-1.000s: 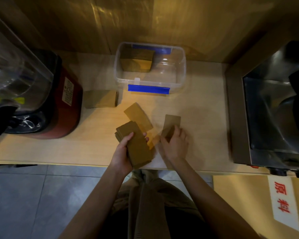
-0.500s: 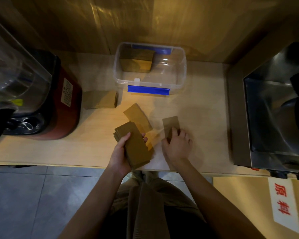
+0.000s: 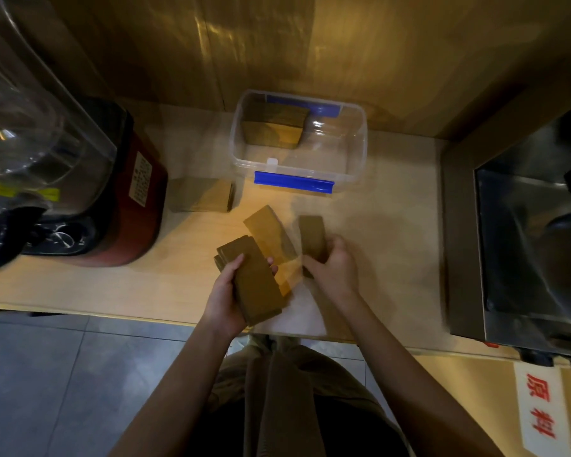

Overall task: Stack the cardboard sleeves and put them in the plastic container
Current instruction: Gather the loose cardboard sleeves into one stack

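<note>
Near the worktop's front edge, the left hand [image 3: 225, 293] grips a stack of cardboard sleeves [image 3: 253, 280]. Beside it, the right hand [image 3: 335, 267] closes on a single sleeve [image 3: 312, 237]. Toward the back edge, the plastic container [image 3: 356, 153] holds another stack [image 3: 272, 128].

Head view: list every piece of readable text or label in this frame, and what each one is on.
"原料": red characters on a white sign at the lower right, on a tan surface.
Label on the side of the red appliance: dense small print, too small to read.
Yellow strip on the clear jug: no legible text.
Plastic container, its blue clips and the cardboard sleeves: no text visible.
</note>
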A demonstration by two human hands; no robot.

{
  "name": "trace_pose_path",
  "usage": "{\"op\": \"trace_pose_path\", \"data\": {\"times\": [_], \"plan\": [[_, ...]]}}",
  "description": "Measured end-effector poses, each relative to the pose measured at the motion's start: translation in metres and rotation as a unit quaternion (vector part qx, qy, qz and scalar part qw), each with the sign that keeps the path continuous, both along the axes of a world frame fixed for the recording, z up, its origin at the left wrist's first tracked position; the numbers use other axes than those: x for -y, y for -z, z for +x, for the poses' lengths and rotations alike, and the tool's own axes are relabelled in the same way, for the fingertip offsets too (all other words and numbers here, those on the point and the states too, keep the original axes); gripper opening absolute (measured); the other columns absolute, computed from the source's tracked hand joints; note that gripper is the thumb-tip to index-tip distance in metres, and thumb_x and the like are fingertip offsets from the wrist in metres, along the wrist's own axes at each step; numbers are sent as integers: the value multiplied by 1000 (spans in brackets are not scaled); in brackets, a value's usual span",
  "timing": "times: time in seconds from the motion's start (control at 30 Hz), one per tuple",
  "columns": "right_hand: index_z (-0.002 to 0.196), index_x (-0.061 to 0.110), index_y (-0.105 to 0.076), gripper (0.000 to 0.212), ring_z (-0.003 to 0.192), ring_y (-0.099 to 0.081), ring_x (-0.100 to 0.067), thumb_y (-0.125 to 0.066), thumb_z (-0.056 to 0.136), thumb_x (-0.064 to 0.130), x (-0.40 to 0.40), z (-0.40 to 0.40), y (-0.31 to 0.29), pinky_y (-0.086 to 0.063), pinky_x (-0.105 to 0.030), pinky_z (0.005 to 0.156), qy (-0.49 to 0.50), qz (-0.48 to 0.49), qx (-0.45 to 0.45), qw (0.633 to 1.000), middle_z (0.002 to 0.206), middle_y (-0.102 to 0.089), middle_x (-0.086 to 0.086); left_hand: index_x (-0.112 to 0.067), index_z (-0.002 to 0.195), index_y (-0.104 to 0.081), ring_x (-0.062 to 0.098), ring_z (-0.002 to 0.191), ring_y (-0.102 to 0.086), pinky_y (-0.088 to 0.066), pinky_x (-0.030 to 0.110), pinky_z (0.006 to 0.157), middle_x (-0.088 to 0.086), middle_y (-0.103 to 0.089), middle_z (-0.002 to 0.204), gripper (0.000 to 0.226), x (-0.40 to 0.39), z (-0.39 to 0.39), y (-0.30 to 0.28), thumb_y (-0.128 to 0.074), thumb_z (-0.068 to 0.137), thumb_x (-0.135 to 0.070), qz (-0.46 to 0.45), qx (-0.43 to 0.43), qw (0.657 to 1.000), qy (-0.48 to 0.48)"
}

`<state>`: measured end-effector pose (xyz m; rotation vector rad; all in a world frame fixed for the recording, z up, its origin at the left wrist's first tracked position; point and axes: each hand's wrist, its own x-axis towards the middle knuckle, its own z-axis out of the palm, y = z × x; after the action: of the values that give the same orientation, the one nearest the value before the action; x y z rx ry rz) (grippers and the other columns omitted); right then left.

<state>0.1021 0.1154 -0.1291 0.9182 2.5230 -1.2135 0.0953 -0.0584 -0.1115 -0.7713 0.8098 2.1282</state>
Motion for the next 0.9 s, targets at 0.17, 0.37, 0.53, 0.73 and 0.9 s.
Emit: {"op": "trace_pose_path", "data": {"times": [0.17,0.37,0.53,0.73,0.9], "plan": [[125,12,-44,61,111,-50,-25,-69,74,32,32,-26,2,-45,-40,95,-113,30,-31,993,121,-55,-10,-20,79,-76,16,81,-67,-57,36,72,3,-73,87,31,7,0,-2,-54,74,-40,-5,-7,1000,-3],[128,10,-40,61,122,-41,-28,-65,77,31,54,-36,19,-34,-38,102,-173,110,1,979,130,-47,-13,-19,92,-73,19,90,-63,-47,41,87,6,-69,98,33,19,5,1,-58,71,-40,-10,18,999,-42],[125,12,-39,53,121,-39,-29,-62,80,29,59,-36,25,-35,-39,100,-218,176,9,960,130,-45,-13,-17,121,-55,20,90,-65,-47,41,88,6,-70,100,58,27,8,4,-61,68,-40,-21,30,998,-59],[122,14,-42,51,122,-37,-29,-60,81,38,60,-34,30,-35,-40,99,-240,212,16,947,131,-43,-13,-17,124,-53,21,91,-65,-48,42,87,7,-70,102,61,34,8,6,-63,67,-39,-22,36,996,-76],[126,13,-39,54,121,-38,-30,-58,83,40,58,-38,30,-38,-39,97,-250,223,33,942,132,-42,-14,-16,124,-52,21,87,-66,-47,41,87,8,-73,96,61,35,8,4,-61,68,-38,-16,32,996,-79]]}}
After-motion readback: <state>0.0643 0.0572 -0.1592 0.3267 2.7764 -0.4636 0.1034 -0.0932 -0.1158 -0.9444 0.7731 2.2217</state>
